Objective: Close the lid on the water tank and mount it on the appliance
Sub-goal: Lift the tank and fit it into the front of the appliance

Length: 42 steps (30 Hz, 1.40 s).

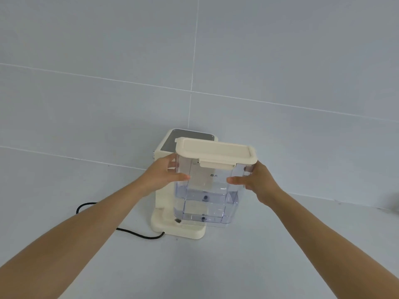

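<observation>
A clear plastic water tank (pixel 207 203), partly filled with water, is held between both hands just over the base of the cream appliance (pixel 164 197). Its cream lid (pixel 216 151) lies flat on top, with the front latch down. My left hand (pixel 162 175) grips the tank's left wall, thumb on the front face. My right hand (pixel 257 182) grips the right wall the same way. The tank tilts slightly to the right. The appliance's cream base plate (pixel 190 233) shows below the tank; the grey top panel (pixel 172 143) shows behind the lid.
A black power cord (pixel 138 234) runs from the appliance's base across the grey counter to the left and loops back. A grey tiled wall (pixel 194 72) rises right behind the appliance.
</observation>
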Motion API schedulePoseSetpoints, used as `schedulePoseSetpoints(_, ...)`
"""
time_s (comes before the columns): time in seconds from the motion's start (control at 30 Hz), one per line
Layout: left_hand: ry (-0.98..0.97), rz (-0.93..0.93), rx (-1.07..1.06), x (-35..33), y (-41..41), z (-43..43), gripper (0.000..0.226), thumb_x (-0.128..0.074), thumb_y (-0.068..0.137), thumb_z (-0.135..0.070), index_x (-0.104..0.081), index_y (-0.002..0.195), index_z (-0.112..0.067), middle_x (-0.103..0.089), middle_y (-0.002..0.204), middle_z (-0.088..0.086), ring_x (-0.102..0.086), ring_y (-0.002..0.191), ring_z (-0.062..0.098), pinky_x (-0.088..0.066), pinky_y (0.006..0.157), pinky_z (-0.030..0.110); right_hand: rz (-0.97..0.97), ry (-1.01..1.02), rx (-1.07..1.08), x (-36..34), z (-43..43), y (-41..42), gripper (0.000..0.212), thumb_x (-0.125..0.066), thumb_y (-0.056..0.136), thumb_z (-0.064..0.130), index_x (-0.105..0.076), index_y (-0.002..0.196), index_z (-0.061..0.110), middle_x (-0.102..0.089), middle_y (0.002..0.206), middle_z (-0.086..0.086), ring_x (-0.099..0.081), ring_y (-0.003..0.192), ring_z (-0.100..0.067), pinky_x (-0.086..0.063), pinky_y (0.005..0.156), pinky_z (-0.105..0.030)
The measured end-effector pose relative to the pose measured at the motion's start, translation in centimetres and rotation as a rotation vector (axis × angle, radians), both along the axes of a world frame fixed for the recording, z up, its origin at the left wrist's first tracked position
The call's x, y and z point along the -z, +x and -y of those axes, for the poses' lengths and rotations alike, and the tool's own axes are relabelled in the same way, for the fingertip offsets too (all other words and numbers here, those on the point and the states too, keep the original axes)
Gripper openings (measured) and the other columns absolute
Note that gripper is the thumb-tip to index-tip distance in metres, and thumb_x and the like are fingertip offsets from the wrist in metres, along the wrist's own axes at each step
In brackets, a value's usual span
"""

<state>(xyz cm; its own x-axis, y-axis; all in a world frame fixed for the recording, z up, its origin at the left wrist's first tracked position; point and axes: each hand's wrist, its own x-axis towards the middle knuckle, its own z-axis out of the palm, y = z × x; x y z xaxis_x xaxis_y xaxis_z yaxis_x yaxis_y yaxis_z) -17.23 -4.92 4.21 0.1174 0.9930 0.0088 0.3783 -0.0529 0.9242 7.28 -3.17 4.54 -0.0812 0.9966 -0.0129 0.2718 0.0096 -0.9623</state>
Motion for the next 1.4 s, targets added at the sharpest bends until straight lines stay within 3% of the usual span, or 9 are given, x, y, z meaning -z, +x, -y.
schedulePoseSetpoints(0.13,-0.007,-0.009,-0.029,-1.3,-2.8,-0.5,0.05,-0.072,0.073,-0.01,-0.049,0.117,-0.02,-0.053,0.1,-0.003,-0.052,0.098,0.014,-0.038,0.088,0.027,-0.031,0.019,-0.051,-1.3,-0.8,-2.8,0.064,-0.079,0.061,0.002,-0.048,0.113,0.025,-0.046,0.09,0.02,-0.043,0.106,-0.017,-0.039,0.088,-0.032)
schedulePoseSetpoints(0.27,-0.025,-0.011,-0.009,-1.8,-5.0,-1.3,0.053,-0.07,0.075,-0.008,-0.046,0.121,-0.02,-0.051,0.096,-0.007,-0.05,0.1,0.014,-0.037,0.088,0.026,-0.06,0.005,-0.065,-1.6,-1.6,-4.9,0.064,-0.079,0.062,0.001,-0.048,0.114,0.023,-0.043,0.087,0.02,-0.041,0.102,-0.017,-0.037,0.08,-0.029)
schedulePoseSetpoints(0.4,-0.058,0.017,0.016,-1.7,-6.5,-2.1,0.05,-0.068,0.076,-0.005,-0.046,0.118,-0.021,-0.051,0.087,-0.011,-0.053,0.087,0.005,-0.037,0.087,0.025,-0.072,-0.011,-0.066,-1.4,-2.2,-6.6,0.063,-0.078,0.062,0.001,-0.048,0.114,0.02,-0.044,0.086,0.019,-0.042,0.1,-0.016,-0.039,0.07,-0.022)
schedulePoseSetpoints(0.5,-0.068,0.022,0.033,-1.4,-7.4,-2.7,0.053,-0.073,0.072,-0.007,-0.046,0.114,-0.024,-0.053,0.091,-0.01,-0.053,0.096,0.012,-0.039,0.092,0.028,-0.066,-0.025,-0.047,-0.8,-2.9,-7.7,0.072,-0.082,0.057,0.004,-0.05,0.121,0.014,-0.053,0.099,0.009,-0.046,0.097,-0.018,-0.034,0.06,-0.019)
schedulePoseSetpoints(0.67,-0.073,0.028,0.046,-0.8,-8.2,-3.9,0.05,-0.07,0.074,-0.004,-0.045,0.113,-0.025,-0.052,0.093,-0.012,-0.05,0.1,0.014,-0.038,0.095,0.029,-0.057,-0.029,-0.004,-0.4,-3.5,-8.5,0.074,-0.082,0.056,0.002,-0.05,0.122,0.013,-0.052,0.093,0.012,-0.047,0.096,-0.018,-0.035,0.059,-0.018)
schedulePoseSetpoints(0.83,-0.088,0.019,0.066,-0.4,-8.4,-4.6,0.047,-0.068,0.076,-0.004,-0.045,0.112,-0.026,-0.052,0.1,-0.006,-0.05,0.1,0.013,-0.036,0.093,0.027,-0.051,-0.048,0.019,0.2,-3.9,-8.9,0.075,-0.083,0.054,0.003,-0.051,0.121,0.013,-0.055,0.107,0.003,-0.047,0.092,-0.018,-0.034,0.057,-0.019)
schedulePoseSetpoints(1.03,-0.113,0.027,0.103,0.3,-8.6,-5.5,0.045,-0.065,0.078,-0.001,-0.045,0.11,-0.025,-0.052,0.111,-0.006,-0.043,0.112,0.009,-0.034,0.093,0.026,-0.029,-0.034,0.062,1.2,-4.1,-9.2,0.077,-0.083,0.055,0.004,-0.049,0.123,0.012,-0.057,0.115,0.002,-0.047,0.105,-0.015,-0.038,0.083,-0.027)
schedulePoseSetpoints(1.23,-0.143,0.001,0.124,1.1,-9.0,-6.2,0.044,-0.067,0.076,-0.001,-0.049,0.111,-0.021,-0.054,0.117,-0.002,-0.041,0.126,0.013,-0.036,0.099,0.029,-0.013,-0.048,0.089,2.6,-4.5,-9.2,0.082,-0.086,0.048,0.009,-0.051,0.122,0.014,-0.061,0.122,-0.001,-0.053,0.115,-0.019,-0.043,0.089,-0.029)
schedulePoseSetpoints(1.4,-0.122,0.012,0.135,1.6,-9.0,-6.2,0.039,-0.066,0.076,0.001,-0.052,0.097,-0.03,-0.057,0.104,-0.011,-0.047,0.12,0.016,-0.037,0.098,0.029,-0.005,-0.039,0.086,3.2,-4.3,-9.1,0.079,-0.086,0.049,0.008,-0.052,0.121,0.015,-0.062,0.121,0.001,-0.053,0.113,-0.017,-0.041,0.085,-0.026)
